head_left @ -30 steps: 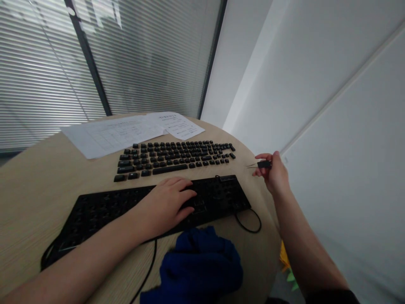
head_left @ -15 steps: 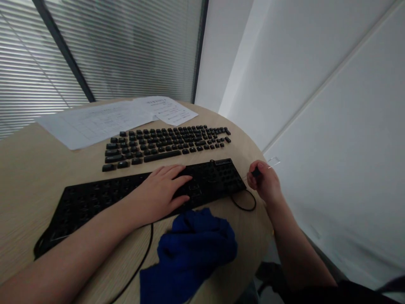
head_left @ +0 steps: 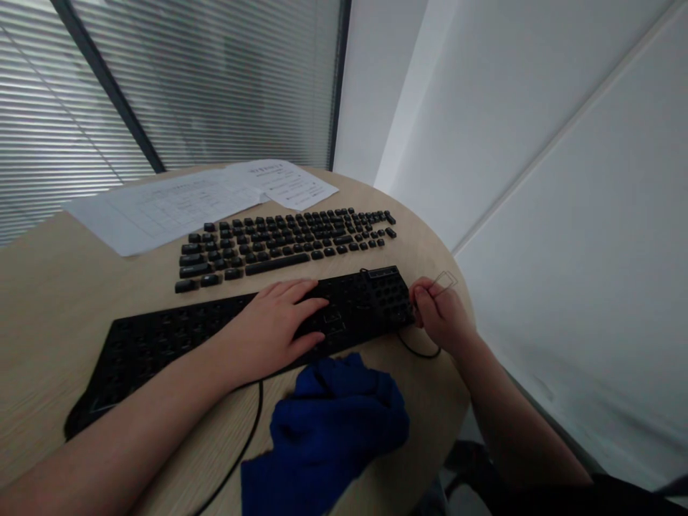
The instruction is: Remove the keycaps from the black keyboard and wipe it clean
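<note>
A black keyboard lies across the table, its keycaps removed over much of its length. My left hand rests flat on it, fingers spread. At the keyboard's right end, my right hand is closed around a keycap puller; a thin wire loop of it sticks out above the fist. The puller's other end is hidden by the fingers. Behind the keyboard, loose black keycaps are laid out in rows like a keyboard layout. A crumpled blue cloth lies in front.
Printed paper sheets lie at the back of the round-edged wooden table. A black cable runs toward me beside the cloth. A white wall stands close on the right, with window blinds behind.
My right hand has moved left to the keyboard's right end and turned, so the puller's wire loop points more upward. My left hand stays on the keyboard.
</note>
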### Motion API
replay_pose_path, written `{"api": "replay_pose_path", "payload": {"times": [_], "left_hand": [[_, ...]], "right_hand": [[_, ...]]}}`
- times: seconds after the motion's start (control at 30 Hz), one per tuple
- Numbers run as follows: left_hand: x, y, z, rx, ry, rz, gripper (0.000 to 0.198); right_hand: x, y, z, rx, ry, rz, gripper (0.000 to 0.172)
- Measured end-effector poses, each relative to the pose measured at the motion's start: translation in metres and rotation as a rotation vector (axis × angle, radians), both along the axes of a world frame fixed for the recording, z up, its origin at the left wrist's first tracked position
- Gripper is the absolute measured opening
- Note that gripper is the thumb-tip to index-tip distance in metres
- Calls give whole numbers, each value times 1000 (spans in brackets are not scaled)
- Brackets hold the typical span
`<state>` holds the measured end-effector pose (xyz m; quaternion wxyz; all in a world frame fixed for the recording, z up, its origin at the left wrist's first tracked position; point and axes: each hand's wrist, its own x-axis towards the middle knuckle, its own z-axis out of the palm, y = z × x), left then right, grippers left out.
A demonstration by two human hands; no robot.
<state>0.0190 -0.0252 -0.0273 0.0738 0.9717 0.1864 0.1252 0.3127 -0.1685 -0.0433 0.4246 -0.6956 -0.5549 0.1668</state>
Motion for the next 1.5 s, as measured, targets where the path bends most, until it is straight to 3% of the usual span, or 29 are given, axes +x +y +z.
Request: {"api": "replay_pose_path", "payload": {"times": [0.33,0.73,1.27,1.5], "left_hand": [[1,0,0,17,16,6,46],[2,-1,2,8,23,9,46],[3,-1,-1,-1,52,16,49],[5,1,-4,-2,45,38,48]], "right_hand": [[-2,3,0,14,-47,3,27],[-3,2,-18,111,3,-57,26],[-9,0,-12,133,-213,-2,23],[-5,2,-28,226,254,-65,29]]}}
